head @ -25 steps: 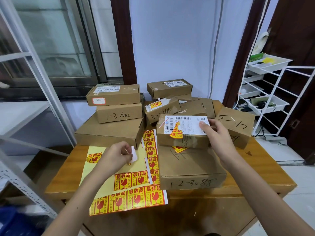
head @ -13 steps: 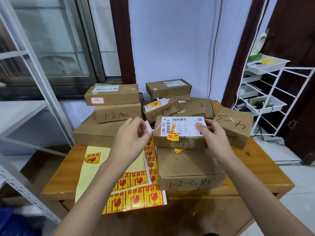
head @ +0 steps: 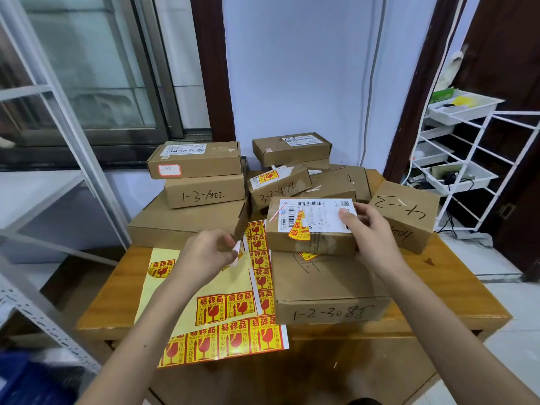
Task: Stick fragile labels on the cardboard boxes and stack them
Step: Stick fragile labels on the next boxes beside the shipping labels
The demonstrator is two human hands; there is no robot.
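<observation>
Boxes crowd the far half of the bench [head: 455,290], and the one in hand, the small box [head: 309,229], sits at about 1 o'clock from the middle, on top of the flat box [head: 327,287] marked 1-2-3088. Sitting it there raises its top face toward the person and starts a stack. The right hand [head: 368,229] grips its right end, thumb on the white shipping label [head: 318,213], fingers curled down the side, probably to stop the box sliding while a sticker is pressed on. A fragile label [head: 299,230] already clings to the box at its front top edge, crumpled and only partly stuck down.

The left hand [head: 204,252], at 9 o'clock from the small box and apart from it, pinches a small white piece [head: 236,252] between thumb and fingers. It looks like a peeled label seen from its back, though I cannot tell for sure. The hand hovers over the label sheet [head: 222,317], which lies flat at 7 o'clock on the bench, its front edge over the rim, close by for easy peeling. A strip of labels [head: 258,258] lies along the flat box's left side.

At 11 o'clock two boxes [head: 201,176] are stacked on a wide one. More lie loose at 12, and a tilted box [head: 406,214] rests at 2 o'clock, just beside the right hand.
</observation>
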